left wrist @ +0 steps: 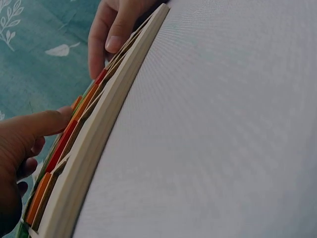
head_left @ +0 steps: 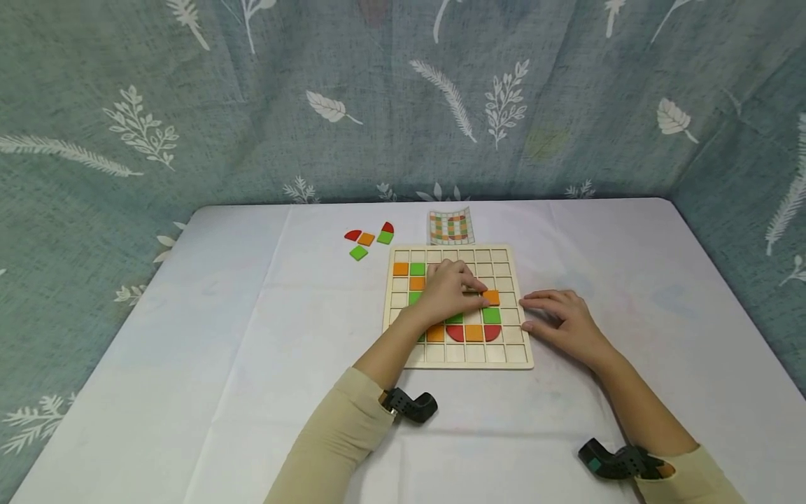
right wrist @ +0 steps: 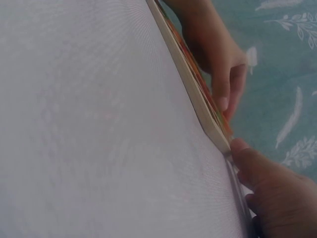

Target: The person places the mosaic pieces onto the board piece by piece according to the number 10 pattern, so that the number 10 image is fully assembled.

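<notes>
A pale wooden grid board [head_left: 468, 355] lies on the table with colored tiles in several cells. Over its middle, my left hand [head_left: 448, 290] pinches an orange square tile [head_left: 493, 298] between thumb and fingers, just above a green tile [head_left: 492, 316]. In the left wrist view that orange tile [left wrist: 76, 102] stands slightly proud of the board by the thumb. The left hand hides part of the grid. Along the board's right edge, the fingertips and thumb of my right hand [head_left: 569, 327] rest, fingers loosely bent. Red, orange and green tiles fill a lower row.
Behind the board lies a small printed pattern card [head_left: 450, 227]. Loose tiles lie at the back left: a green square [head_left: 358, 253], an orange square [head_left: 366, 239] and red rounded pieces [head_left: 352, 235] among them. A leaf-patterned curtain [head_left: 378, 105] hangs behind the white table [head_left: 283, 364].
</notes>
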`<state>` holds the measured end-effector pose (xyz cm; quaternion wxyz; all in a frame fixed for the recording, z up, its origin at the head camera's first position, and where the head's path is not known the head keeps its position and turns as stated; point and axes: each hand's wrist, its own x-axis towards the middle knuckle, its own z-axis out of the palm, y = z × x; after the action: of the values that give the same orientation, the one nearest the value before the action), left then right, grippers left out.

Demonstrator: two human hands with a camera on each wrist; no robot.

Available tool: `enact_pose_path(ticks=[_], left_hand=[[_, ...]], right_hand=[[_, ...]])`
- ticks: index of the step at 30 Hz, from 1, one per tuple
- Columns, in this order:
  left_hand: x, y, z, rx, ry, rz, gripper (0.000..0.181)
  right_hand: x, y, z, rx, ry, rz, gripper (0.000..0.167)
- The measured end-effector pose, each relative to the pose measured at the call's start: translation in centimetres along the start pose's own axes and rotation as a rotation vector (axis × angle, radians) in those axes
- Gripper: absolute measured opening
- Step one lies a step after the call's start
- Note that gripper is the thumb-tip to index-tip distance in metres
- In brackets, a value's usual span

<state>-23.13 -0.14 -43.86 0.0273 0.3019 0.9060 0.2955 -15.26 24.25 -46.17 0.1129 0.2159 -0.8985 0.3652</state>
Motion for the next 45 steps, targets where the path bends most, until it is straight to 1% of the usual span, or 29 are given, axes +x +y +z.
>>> enact_pose_path(ticks=[6, 10, 13, 17, 20, 22, 27, 29, 31, 34, 38, 45], left_hand=[[-0.4, -0.1, -0.4, 0.030, -0.002, 0.009, 0.023], [-0.6, -0.4, -0.7, 0.012, 0.002, 0.005, 0.025], [-0.7, -0.7, -1.0, -0.015, -0.004, -0.014, 0.027], [-1.0, -1.2, -1.6, -0.024, -0.001, -0.045, 0.028], [-1.1, -1.6, -2.2, -0.037, 0.020, -0.071, 0.028], [-1.2, -1.9, -2.5, -0.067, 0.038, -0.094, 0.028], [-1.6, -3.0, -3.2, -0.163, 0.067, -0.135, 0.029], [-1.7, -3.4, -3.5, -0.177, 0.068, -0.135, 0.030], [-1.9, -3.9, -3.8, -0.180, 0.072, -0.132, 0.032], [-2.2, -4.6, -4.3, -0.152, 0.090, -0.143, 0.035], [-2.6, -5.5, -5.0, -0.143, 0.116, -0.201, 0.036], [-3.3, -7.8, -6.3, -0.174, 0.188, -0.253, 0.040]], right_hand=[[0.0, -0.1, 0.0, -0.003, -0.002, 0.004, 0.037], [0.0, -0.2, -0.1, 0.001, -0.005, 0.020, 0.037], [0.0, -0.1, 0.0, 0.004, 0.000, 0.021, 0.037], [0.0, -0.1, 0.0, 0.012, 0.006, 0.018, 0.037], [-0.1, -0.1, 0.0, 0.014, 0.008, 0.019, 0.038], [-0.1, -0.1, -0.1, 0.014, 0.009, 0.018, 0.038], [-0.1, -0.1, 0.0, 0.010, 0.010, 0.023, 0.038], [-0.1, -0.1, 0.1, 0.010, 0.010, 0.023, 0.038], [-0.1, -0.1, 0.1, 0.011, 0.010, 0.021, 0.038], [-0.1, 0.0, 0.1, 0.009, 0.007, 0.021, 0.038], [-0.1, 0.0, 0.1, 0.009, 0.008, 0.015, 0.038], [-0.1, 0.0, 0.1, 0.004, 0.012, 0.005, 0.038]])
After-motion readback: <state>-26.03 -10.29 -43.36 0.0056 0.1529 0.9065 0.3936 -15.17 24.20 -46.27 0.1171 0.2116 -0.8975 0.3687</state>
